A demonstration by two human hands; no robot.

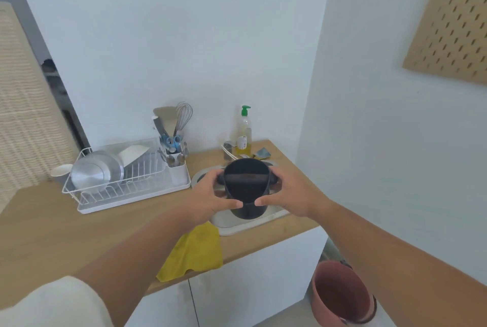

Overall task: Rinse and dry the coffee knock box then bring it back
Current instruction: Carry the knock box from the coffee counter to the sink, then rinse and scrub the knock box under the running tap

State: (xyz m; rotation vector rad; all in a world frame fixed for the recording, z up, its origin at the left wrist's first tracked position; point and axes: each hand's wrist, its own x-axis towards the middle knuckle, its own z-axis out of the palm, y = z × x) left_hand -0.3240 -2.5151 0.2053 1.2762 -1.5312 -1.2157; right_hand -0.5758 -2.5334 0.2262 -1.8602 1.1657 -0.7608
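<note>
**Knock box over the sink, rinse not yet shown**

While you hold the dark cylindrical plastic knock box [246, 189] with its black crossbar over the pale oval sink [245, 226], the task looks to be at or near its start. Your left hand [210, 197] wraps the left side, thumb across the front wall and fingers up at the bar's end. Your right hand [287, 195] mirrors it on the right side. Each grip is closed around the box, and between them they carry its whole weight; it touches neither the sink nor the wooden bench [52, 224].

No running water shows, and the tap [228, 150] behind the box is mostly hidden, so you cannot tell from here whether rinsing has happened. The box's inside reads as plain dark; whether it is wet or holds grounds is not clear.

As a judgement, the rinse is the step in hand. Drying is left, and the yellow cloth [195, 250] draped over the bench edge just beside the sink looks the likely tool. The carry back is also left; its destination is out of view.

The white wire dish rack [131, 181] with steel bowls sits to the left, well apart, and the clear soap bottle with a green pump [243, 129] stands behind the sink.
</note>
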